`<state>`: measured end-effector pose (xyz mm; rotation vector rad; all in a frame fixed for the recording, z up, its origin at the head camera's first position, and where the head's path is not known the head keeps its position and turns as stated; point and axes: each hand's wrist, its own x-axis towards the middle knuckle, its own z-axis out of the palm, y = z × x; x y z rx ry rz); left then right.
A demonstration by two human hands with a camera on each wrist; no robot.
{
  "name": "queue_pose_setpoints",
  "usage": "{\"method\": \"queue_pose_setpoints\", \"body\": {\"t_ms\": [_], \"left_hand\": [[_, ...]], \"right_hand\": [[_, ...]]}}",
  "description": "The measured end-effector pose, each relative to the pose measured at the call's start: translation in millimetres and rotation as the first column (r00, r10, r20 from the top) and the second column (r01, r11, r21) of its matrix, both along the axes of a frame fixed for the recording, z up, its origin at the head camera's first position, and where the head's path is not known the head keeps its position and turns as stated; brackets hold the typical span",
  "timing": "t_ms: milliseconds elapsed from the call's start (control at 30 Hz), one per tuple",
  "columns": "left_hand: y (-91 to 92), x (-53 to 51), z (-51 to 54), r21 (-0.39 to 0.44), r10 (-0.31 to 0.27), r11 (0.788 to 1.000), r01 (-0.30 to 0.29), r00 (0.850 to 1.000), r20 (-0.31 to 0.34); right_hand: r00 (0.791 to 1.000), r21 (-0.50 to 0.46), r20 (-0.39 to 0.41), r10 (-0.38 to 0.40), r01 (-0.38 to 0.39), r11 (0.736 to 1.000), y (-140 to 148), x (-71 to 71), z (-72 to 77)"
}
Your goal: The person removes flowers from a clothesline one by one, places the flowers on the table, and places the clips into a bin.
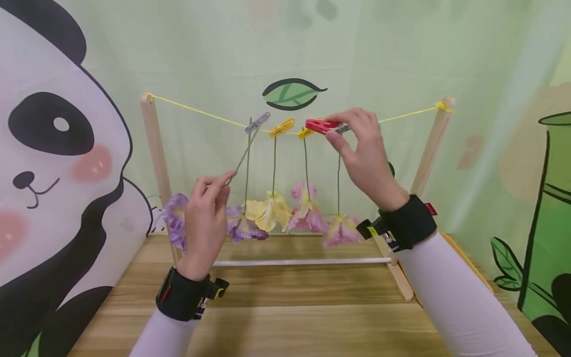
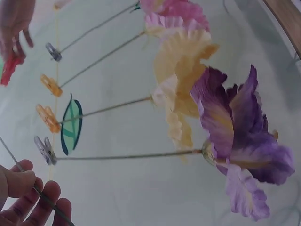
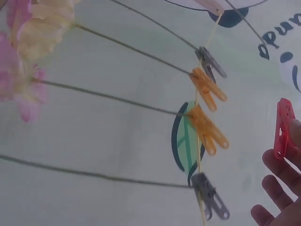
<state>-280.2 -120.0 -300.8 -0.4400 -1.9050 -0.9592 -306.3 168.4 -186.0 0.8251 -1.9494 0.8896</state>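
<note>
My left hand (image 1: 205,223) pinches the thin green stem (image 1: 241,161) of a purple artificial flower (image 1: 175,218), whose bloom shows beside the hand at the left. My right hand (image 1: 368,153) holds a red clothespin (image 1: 318,126) between thumb and fingers, close to the yellow string (image 1: 196,109). Along that string, a grey clothespin (image 2: 45,149) holds another purple flower (image 2: 240,127) by its stem. Two yellow clothespins (image 3: 207,89) hold a yellow flower (image 1: 273,210) and a pink one (image 1: 308,213). A second grey clothespin (image 3: 209,195) holds another pink flower (image 1: 341,232). All blooms hang downward.
The string is tied between a left wooden post (image 1: 156,144) and a right wooden post (image 1: 431,144). A white rod (image 1: 303,262) joins them low down, above a wood-grain table (image 1: 312,322). Behind hangs a pale green cloth (image 1: 214,44) printed with a panda (image 1: 67,124) and leaves.
</note>
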Motion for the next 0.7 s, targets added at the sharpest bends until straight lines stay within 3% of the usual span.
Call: {"method": "queue_pose_setpoints", "body": {"t_ms": [300, 500, 700], "left_hand": [[16.7, 12.8, -7.8, -0.033, -0.043, 0.999, 0.042, 0.999, -0.009], [23.5, 19.7, -18.8, -0.059, -0.072, 0.996, 0.073, 0.997, 0.014], [29.3, 24.8, -32.5, -0.081, -0.101, 0.991, 0.106, 0.993, 0.057]], "right_hand": [[0.995, -0.163, -0.001, -0.095, 0.094, 0.982, 55.8, 21.7, -24.9], [0.982, -0.255, 0.068, -0.177, 0.189, 0.948, 89.4, 38.3, -41.6], [0.960, -0.306, 0.114, -0.257, 0.280, 0.910, 123.0, 45.8, -67.7]]}}
